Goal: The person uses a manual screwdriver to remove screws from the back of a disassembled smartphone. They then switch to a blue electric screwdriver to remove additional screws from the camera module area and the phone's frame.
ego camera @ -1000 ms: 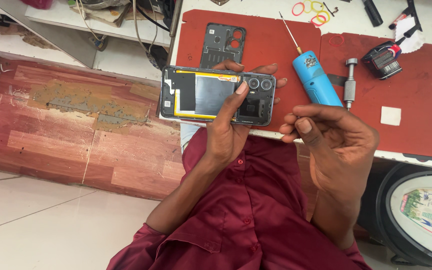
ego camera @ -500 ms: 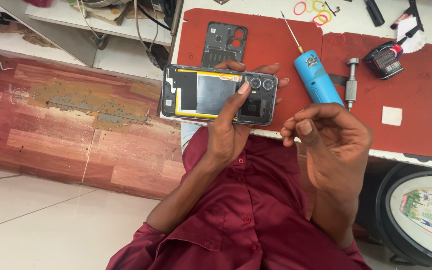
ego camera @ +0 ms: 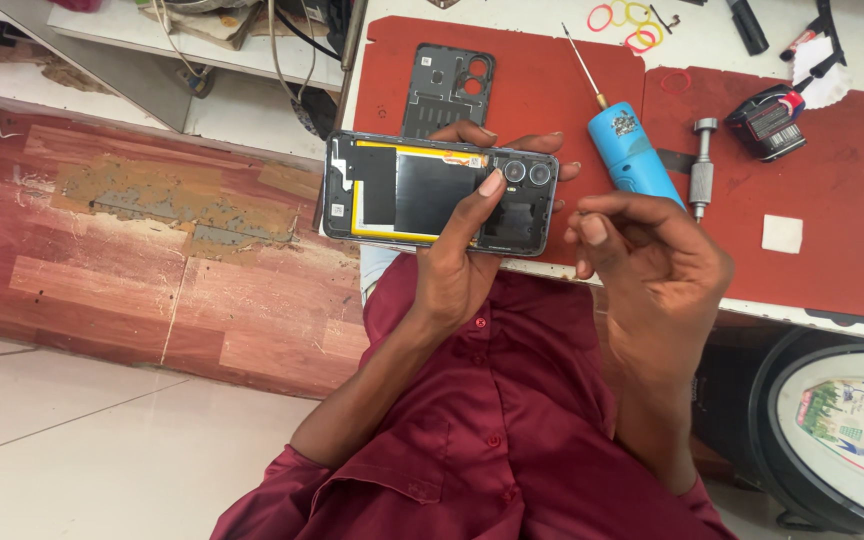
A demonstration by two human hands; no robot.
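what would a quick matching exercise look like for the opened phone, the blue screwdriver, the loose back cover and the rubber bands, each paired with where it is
Things:
1. opened grey phone with its back off
2. blue-handled electric screwdriver with a thin metal bit
3. dark grey plastic phone back cover
4. coloured rubber bands

Places:
A. on the white table top beyond the red mat
B. flat on the red mat, beyond the phone
C. held in the left hand
D. on the red mat, just beyond the right hand

Pairs: 1-C, 2-D, 3-B, 4-A
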